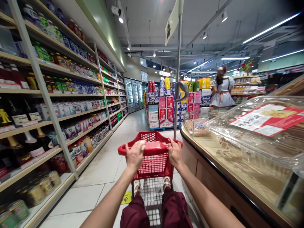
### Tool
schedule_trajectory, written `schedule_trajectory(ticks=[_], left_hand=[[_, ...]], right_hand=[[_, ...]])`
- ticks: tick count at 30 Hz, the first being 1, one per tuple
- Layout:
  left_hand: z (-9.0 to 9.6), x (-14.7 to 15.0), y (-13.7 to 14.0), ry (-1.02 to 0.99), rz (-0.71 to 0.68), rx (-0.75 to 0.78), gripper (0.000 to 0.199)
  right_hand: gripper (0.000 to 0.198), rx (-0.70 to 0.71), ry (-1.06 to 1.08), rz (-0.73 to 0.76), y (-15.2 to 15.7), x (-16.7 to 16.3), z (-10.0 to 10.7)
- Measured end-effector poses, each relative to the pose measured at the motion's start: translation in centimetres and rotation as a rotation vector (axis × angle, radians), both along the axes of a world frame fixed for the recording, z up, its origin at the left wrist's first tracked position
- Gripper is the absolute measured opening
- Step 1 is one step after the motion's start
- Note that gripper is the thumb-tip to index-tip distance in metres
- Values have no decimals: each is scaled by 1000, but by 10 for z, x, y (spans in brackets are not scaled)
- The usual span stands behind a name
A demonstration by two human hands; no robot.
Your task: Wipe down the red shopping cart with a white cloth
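A red shopping cart stands straight in front of me, its mesh basket facing my knees. My left hand is closed over the left part of its red handle. A small pale thing or patch shows by the left thumb, too blurred to make out. Near the handle's right end, my right hand is wrapped round the bar. Both arms reach forward, and my feet show below the basket.
Shelves of bottles and cans line the left side. Close on the right runs a food counter with clear plastic covers. A grey pole rises beyond the handle. Stacked drink boxes and a person are ahead.
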State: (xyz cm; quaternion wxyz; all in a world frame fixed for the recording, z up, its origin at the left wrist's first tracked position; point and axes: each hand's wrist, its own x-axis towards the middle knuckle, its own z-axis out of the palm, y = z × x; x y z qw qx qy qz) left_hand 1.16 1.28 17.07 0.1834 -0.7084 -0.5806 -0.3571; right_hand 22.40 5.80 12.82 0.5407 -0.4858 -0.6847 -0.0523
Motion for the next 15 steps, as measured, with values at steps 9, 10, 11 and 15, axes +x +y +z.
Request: schedule_trajectory(ticks=[9, 10, 11, 15], left_hand=[[14, 41, 18, -118, 16, -102, 29], [14, 48, 19, -75, -41, -103, 29], [14, 55, 19, -6, -126, -99, 29], [17, 72, 18, 103, -209, -87, 30]], right_hand=[[45, -74, -65, -82, 0, 18, -3], [45, -68, -68, -80, 0, 18, -4], [45, -61, -62, -83, 1, 19, -6], [44, -14, 0, -132, 4, 28, -13]])
